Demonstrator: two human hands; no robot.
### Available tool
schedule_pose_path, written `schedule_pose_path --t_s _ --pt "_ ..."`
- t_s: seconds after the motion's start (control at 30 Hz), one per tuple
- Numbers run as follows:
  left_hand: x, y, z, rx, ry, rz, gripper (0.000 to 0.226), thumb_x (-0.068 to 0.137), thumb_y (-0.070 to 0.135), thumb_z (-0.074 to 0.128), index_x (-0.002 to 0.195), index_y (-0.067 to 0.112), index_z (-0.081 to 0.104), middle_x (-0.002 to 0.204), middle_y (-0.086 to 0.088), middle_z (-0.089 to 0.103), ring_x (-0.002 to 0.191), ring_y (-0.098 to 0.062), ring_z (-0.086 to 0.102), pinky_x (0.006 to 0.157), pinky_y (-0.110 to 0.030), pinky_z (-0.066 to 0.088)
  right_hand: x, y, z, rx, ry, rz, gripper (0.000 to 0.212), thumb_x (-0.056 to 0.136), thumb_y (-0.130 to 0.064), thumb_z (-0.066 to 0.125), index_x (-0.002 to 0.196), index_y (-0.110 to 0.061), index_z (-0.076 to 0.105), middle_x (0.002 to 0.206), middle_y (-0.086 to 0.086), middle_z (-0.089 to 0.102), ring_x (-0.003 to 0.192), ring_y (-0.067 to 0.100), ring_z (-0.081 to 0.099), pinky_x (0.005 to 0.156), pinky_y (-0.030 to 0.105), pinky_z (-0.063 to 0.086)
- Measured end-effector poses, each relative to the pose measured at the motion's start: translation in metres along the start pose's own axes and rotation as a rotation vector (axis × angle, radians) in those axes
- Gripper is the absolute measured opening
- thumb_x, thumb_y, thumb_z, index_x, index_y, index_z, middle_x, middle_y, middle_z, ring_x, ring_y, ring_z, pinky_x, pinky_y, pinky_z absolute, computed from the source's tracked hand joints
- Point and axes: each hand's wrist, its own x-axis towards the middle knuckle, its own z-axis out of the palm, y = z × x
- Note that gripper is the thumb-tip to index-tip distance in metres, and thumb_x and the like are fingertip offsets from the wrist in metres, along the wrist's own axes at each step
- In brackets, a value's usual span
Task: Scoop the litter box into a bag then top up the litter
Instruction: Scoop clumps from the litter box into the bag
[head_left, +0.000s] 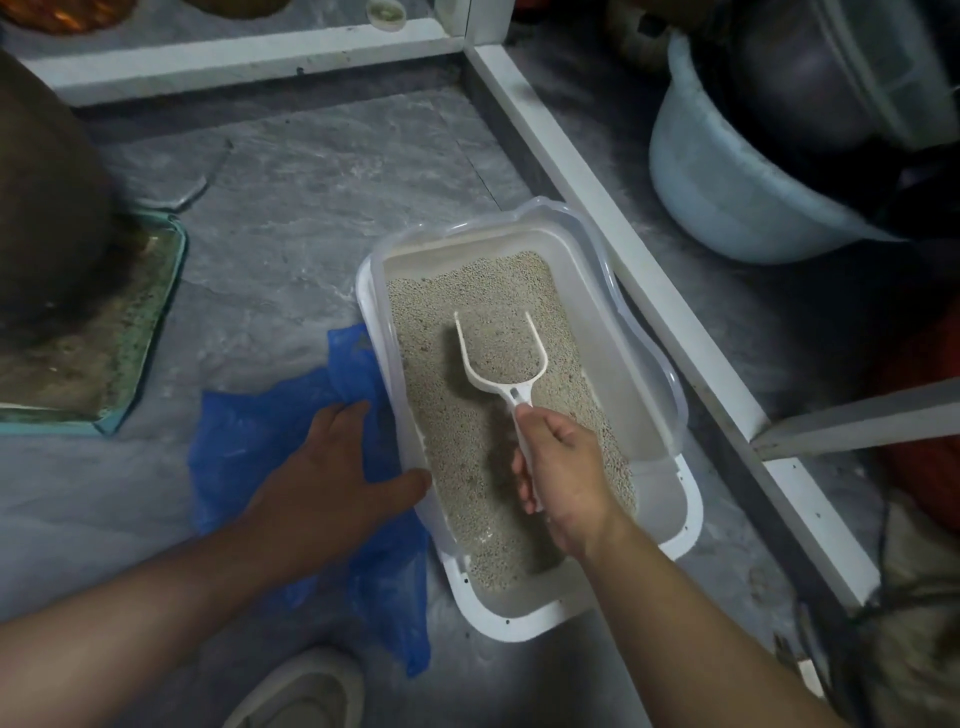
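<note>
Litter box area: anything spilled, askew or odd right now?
Nothing spilled. The blue bag lies flat and unopened beside the litter box, pinned under the left hand, so it isn't ready to receive a scoop.

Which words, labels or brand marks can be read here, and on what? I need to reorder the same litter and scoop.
None can be read.
Scoop: plain white, no mark visible.
Litter box: no label showing.
Blue bag: no print visible.
Tub: no readable text.
</note>
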Motion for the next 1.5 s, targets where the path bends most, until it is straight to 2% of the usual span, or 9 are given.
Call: schedule_pose_path --t_s 0.13,0.23,0.5,0.57,0.63,0.8,1.2,1.4,1.5 --pt "-0.004 0.009 -0.001 0.007 0.043 0.015 0.107 0.070 0.074 0.064 0.155 0.024 0.020 0.156 0.010 0.024 0.137 -0.011 0.035 0.108 -0.032 0.035 -0.012 0.006 -0.012 -0.040 0.032 -0.024 0.037 0.102 -0.032 0.056 0.082 -0.001 0.060 0.057 0.011 0.054 0.035 0.018 0.039 0.037 0.024 0.031" --pt "-0.007 0.016 -0.002 0.000 0.073 0.046 0.101 0.066 0.075 0.063 0.147 0.024 0.031 0.135 0.015 0.030 0.119 -0.002 0.035 0.097 -0.026 0.034 -0.023 0.010 -0.021 -0.094 0.037 -0.026 0.039 0.102 -0.034 0.056 0.090 0.003 0.061 0.055 0.009 0.054 0.035 0.019 0.041 0.036 0.023 0.032" --pt "-0.019 0.002 -0.001 0.015 0.112 0.009 0.119 0.055 0.084 0.057 0.151 0.020 0.029 0.157 0.000 0.030 0.141 -0.019 0.036 0.113 -0.040 0.036 -0.044 0.013 -0.032 -0.094 0.059 -0.014 0.043 0.101 -0.034 0.056 0.091 0.008 0.057 0.053 0.010 0.052 0.035 0.020 0.041 0.036 0.023 0.032" --pt "-0.021 -0.007 -0.002 0.018 0.133 0.013 0.110 0.062 0.075 0.066 0.151 0.019 0.032 0.156 -0.002 0.032 0.140 -0.021 0.038 0.112 -0.037 0.034 -0.048 0.013 -0.032 -0.091 0.045 -0.014 0.040 0.101 -0.032 0.056 0.094 0.007 0.059 0.053 0.010 0.052 0.036 0.019 0.041 0.036 0.022 0.032" --pt "-0.023 -0.016 -0.003 0.034 0.168 0.032 0.090 0.076 0.048 0.079 0.149 0.017 0.037 0.153 -0.005 0.037 0.137 -0.024 0.041 0.110 -0.034 0.032 -0.051 0.013 -0.031 -0.084 0.056 -0.013 0.038 0.101 -0.032 0.057 0.094 0.006 0.061 0.053 0.009 0.053 0.036 0.019 0.041 0.035 0.021 0.031" --pt "-0.029 -0.028 -0.008 0.030 0.247 0.072 0.073 0.080 0.011 0.078 0.144 0.014 0.044 0.144 -0.013 0.046 0.125 -0.033 0.050 0.108 -0.038 0.035 -0.057 0.013 -0.029 -0.075 0.053 -0.022 0.038 0.101 -0.032 0.058 0.093 0.006 0.061 0.053 0.009 0.052 0.034 0.019 0.040 0.035 0.019 0.030" --pt "-0.044 -0.033 -0.016 -0.040 0.324 0.090 0.069 0.077 0.004 0.076 0.139 0.019 0.051 0.138 -0.005 0.052 0.120 -0.029 0.055 0.105 -0.041 0.043 -0.070 0.022 -0.039 -0.050 0.031 -0.062 0.033 0.100 -0.032 0.059 0.073 -0.012 0.060 0.055 0.011 0.053 0.037 0.019 0.042 0.037 0.023 0.033" --pt "-0.048 -0.036 -0.016 -0.066 0.317 0.101 0.071 0.075 -0.003 0.072 0.139 0.020 0.051 0.135 -0.005 0.053 0.121 -0.028 0.055 0.105 -0.044 0.044 -0.076 0.025 -0.047 -0.036 0.032 -0.040 0.033 0.100 -0.031 0.059 0.084 -0.002 0.061 0.054 0.011 0.053 0.037 0.020 0.040 0.037 0.023 0.032" --pt "-0.049 -0.037 -0.015 -0.070 0.322 0.107 0.071 0.074 -0.005 0.070 0.138 0.021 0.051 0.134 -0.006 0.054 0.121 -0.028 0.055 0.104 -0.042 0.045 -0.078 0.026 -0.052 -0.041 0.059 -0.046 0.034 0.100 -0.030 0.059 0.077 -0.005 0.059 0.055 0.013 0.053 0.038 0.021 0.041 0.037 0.024 0.033"
